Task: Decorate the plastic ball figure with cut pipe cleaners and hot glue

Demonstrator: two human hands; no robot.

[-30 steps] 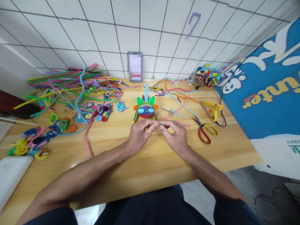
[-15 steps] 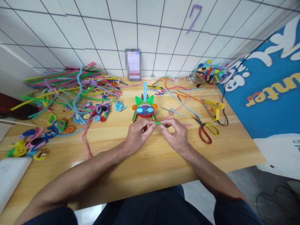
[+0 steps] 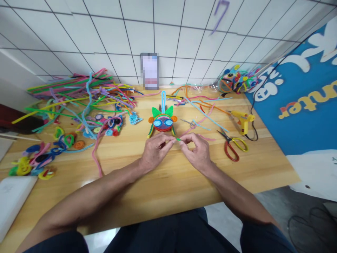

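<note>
Between my fingertips is a short green pipe cleaner piece point(image 3: 178, 139), mostly covered by the fingers. My left hand point(image 3: 157, 149) pinches one end of it with thumb and forefinger. On the other end, my right hand point(image 3: 197, 149) is closed in the same kind of pinch. Just beyond the hands stands a colourful pipe cleaner figure point(image 3: 162, 121) with green pointed ears, blue oval eyes, orange coils at the sides and a tall light-blue loop on top. My hands hide its lower part.
Scissors point(image 3: 231, 144) and a yellow glue gun point(image 3: 244, 121) lie to the right. Tangled pipe cleaners point(image 3: 79, 93) and coiled pieces point(image 3: 39, 158) cover the left. A phone point(image 3: 150, 71) leans on the tiled wall. A white box point(image 3: 15, 196) sits front left.
The fingertips have drawn slightly closer together, so less of the green piece shows. Both hands otherwise keep their place, and the figure has not moved.
</note>
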